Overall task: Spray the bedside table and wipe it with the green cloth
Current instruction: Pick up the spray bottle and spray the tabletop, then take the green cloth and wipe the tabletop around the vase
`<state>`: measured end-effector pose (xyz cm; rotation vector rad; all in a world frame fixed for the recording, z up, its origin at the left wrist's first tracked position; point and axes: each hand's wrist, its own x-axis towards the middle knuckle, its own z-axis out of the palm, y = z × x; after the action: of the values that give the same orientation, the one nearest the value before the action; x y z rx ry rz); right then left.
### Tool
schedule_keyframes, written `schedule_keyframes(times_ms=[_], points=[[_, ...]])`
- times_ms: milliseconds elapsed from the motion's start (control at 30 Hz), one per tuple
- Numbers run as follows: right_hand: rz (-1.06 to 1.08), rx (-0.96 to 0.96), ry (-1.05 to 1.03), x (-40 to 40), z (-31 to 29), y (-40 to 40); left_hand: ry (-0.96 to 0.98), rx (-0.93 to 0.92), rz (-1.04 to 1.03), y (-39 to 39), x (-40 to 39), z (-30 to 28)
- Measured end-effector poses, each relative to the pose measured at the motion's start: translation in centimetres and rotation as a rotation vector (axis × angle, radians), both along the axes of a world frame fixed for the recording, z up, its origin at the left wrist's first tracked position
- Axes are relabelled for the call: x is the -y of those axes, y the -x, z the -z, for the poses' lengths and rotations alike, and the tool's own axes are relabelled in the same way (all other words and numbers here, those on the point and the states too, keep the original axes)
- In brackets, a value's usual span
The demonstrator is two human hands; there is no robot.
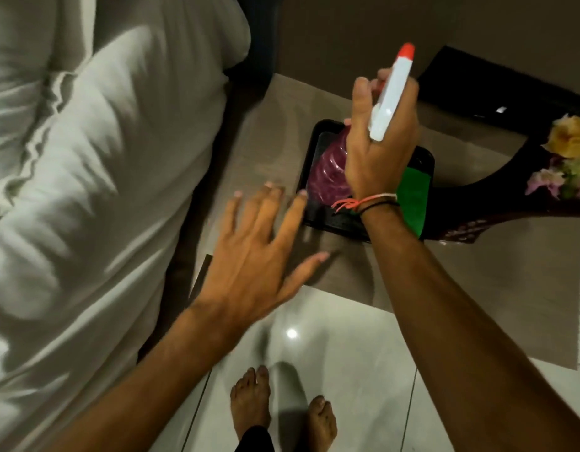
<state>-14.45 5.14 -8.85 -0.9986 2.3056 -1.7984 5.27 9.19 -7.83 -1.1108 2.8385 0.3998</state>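
White duvet [86,190] at far left, beside table. Left hand [259,243] empty, fingers spread flat over bare bedside table top [266,125]. Black tray [318,220] next, purple bottle body [327,171] over it. Right hand [380,151] clamped on spray bottle head [391,93], orange nozzle up. Green cloth [412,203] lies in tray, right side. Flowers [566,158] far right. Advice: tip nozzle down toward bare wood, mist lightly, keep spray off bedding and flowers; free hand fetches cloth afterwards.

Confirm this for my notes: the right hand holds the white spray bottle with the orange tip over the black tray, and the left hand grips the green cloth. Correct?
Not quite. In the head view the right hand holds the spray bottle over the black tray, but the left hand is open and empty, fingers spread above the bedside table. The green cloth lies in the tray.
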Motion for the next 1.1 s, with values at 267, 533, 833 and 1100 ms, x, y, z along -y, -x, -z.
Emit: schedule_keyframes(times_ms=[267,533,833,1100], points=[[0.039,0.169,-0.19,-14.8,2.9,-1.4,-0.48,-0.12,0.031,7.7,-3.9,2.3],[0.267,0.297,-0.338,-33.4,5.9,-4.6,-0.589,-0.3,-0.44,15.7,-5.8,4.5],[0.285,0.311,-0.347,-33.7,5.0,0.5,-0.725,-0.381,-0.968,19.9,-4.5,6.8],[0.251,0.312,-0.206,-31.8,2.3,3.1,-0.797,-0.533,-1.12,20.9,-3.6,6.6]])
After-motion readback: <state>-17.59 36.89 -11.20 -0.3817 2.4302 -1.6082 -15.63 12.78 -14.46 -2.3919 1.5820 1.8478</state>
